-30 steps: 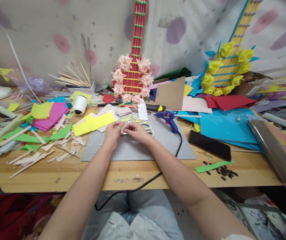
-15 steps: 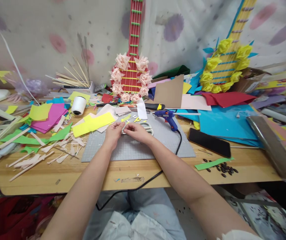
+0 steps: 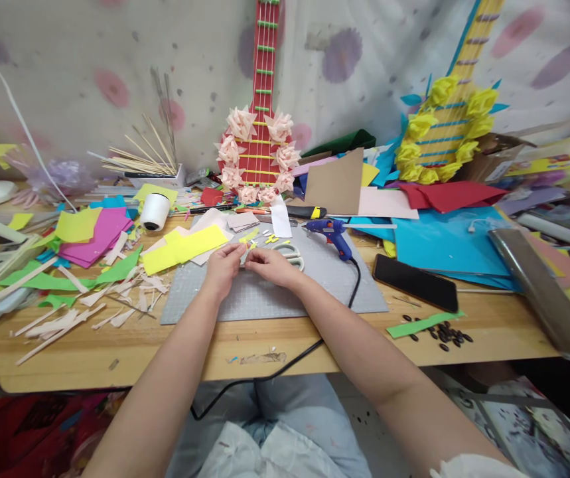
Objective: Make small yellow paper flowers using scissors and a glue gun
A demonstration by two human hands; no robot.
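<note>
Over the grey cutting mat (image 3: pixel 265 302), my left hand (image 3: pixel 223 265) is closed in a pinch, its fingertips at a tiny yellow bit that I cannot make out clearly. My right hand (image 3: pixel 272 267) is close beside it, thumb and finger pressed together; what they hold, if anything, is too small to name. Grey-handled scissors (image 3: pixel 292 252) lie on the mat just behind my right hand. Small yellow and white paper snippets (image 3: pixel 269 237) are scattered beyond my fingers. A bright yellow paper strip (image 3: pixel 185 249) lies left of my left hand.
A blue glue gun (image 3: pixel 332 234) rests at the mat's right, its black cable trailing over the table edge. Right of it lie a phone (image 3: pixel 415 282) and dark beads (image 3: pixel 446 335). A red paper guitar (image 3: pixel 257 159) stands behind. Paper scraps (image 3: pixel 66 318) cover the left.
Both hands stay over the mat; the fingertips have moved slightly, with a small gap showing between the hands now. The whole view has shifted a little.
</note>
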